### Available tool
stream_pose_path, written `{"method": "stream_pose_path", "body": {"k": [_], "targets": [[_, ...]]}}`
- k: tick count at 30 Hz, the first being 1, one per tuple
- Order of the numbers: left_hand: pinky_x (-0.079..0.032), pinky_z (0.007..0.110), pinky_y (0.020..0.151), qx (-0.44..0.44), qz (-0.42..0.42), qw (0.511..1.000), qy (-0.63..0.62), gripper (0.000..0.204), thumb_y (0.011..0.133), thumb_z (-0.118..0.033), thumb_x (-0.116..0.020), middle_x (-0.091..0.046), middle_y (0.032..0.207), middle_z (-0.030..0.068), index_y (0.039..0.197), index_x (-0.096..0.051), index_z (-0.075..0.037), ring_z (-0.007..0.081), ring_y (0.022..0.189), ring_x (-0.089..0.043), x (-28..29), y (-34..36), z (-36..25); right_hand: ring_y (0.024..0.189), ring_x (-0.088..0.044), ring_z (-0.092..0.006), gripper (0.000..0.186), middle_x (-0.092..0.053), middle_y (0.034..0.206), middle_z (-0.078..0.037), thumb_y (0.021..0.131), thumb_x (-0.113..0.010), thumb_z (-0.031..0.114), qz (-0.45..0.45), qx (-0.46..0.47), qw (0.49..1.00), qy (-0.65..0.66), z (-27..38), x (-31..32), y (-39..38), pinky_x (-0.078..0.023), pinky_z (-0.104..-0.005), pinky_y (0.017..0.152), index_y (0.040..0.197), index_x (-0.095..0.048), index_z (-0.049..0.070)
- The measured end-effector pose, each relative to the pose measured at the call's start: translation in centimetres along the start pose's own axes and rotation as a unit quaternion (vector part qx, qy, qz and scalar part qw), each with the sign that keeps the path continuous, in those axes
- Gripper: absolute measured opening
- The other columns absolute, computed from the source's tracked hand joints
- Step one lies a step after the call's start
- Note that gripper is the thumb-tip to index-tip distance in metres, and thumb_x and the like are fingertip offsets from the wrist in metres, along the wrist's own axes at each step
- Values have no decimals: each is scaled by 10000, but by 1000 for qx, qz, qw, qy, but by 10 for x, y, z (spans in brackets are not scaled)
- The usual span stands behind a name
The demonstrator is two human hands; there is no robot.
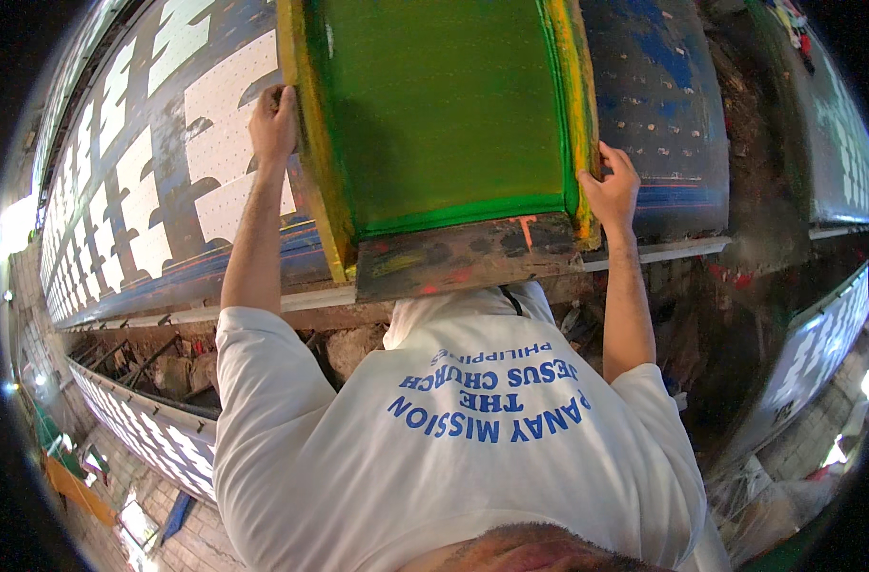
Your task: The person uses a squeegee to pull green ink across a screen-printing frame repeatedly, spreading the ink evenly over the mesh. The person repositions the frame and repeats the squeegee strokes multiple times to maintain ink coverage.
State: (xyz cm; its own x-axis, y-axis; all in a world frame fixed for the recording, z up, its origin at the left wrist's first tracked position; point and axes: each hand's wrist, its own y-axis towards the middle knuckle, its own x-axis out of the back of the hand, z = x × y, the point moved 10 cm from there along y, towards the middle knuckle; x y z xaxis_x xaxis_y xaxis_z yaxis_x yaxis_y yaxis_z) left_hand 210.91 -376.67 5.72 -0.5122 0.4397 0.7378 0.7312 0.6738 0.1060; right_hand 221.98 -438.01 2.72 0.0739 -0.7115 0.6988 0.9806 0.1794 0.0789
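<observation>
A screen printing frame [468,250] with green mesh [444,114] lies in front of me over the long dark table. Its wooden side rails are smeared yellow and green, and its near rail is stained dark with an orange mark. My left hand [274,126] grips the left rail, fingers curled at its outer edge. Lower down on the right rail, my right hand [613,189] holds on with the thumb over the top. Whatever lies under the frame is hidden. White cut fabric pieces [232,100] lie on the table just left of my left hand.
The dark table [654,114] carries blue paint stains at right. More tables with white pieces stand at far right [839,124] and lower left [148,419]. Rubble and scraps [353,351] fill the gap below the table's near edge. A blue cloth [177,515] lies on the tiled floor.
</observation>
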Motion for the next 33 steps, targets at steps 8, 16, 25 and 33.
{"method": "stream_pose_path", "body": {"k": [8,16,25,33], "targets": [[-541,463,935,-21,-31,999,39,429,1035,-435,-640,-765,1129,183,1205,-709,-47,362,1075,-728,-28,-20,-23,1131,-696,-253,570,-696,1247,-134,848,-827,59,36,9,999,5,-35,15,2,-637,-364,908,1389,-664,-12],[-534,501,935,1,-11,996,85,461,1047,-466,-581,-754,1162,196,1234,-685,-58,401,1108,-707,-45,-23,-21,1200,-666,-346,546,-677,1282,-186,906,-804,169,43,16,998,-43,-1,20,0,-542,-446,1039,1398,-646,-11],[-537,530,959,-35,-22,998,54,470,1040,-488,-564,-745,1182,195,1257,-681,-88,427,1131,-695,-51,-18,-13,1343,-568,-343,527,-609,1431,-110,863,-850,261,467,285,836,-30,154,-73,-147,-491,-471,1112,1337,-695,92],[-531,524,984,-12,-34,999,23,481,1051,-502,-532,-745,1210,198,1237,-699,-90,425,1144,-693,-47,-29,-21,1301,-619,-330,582,-672,1371,-164,778,-697,16,356,339,858,-151,170,-83,-153,-510,-429,1117,1359,-656,5]]}}
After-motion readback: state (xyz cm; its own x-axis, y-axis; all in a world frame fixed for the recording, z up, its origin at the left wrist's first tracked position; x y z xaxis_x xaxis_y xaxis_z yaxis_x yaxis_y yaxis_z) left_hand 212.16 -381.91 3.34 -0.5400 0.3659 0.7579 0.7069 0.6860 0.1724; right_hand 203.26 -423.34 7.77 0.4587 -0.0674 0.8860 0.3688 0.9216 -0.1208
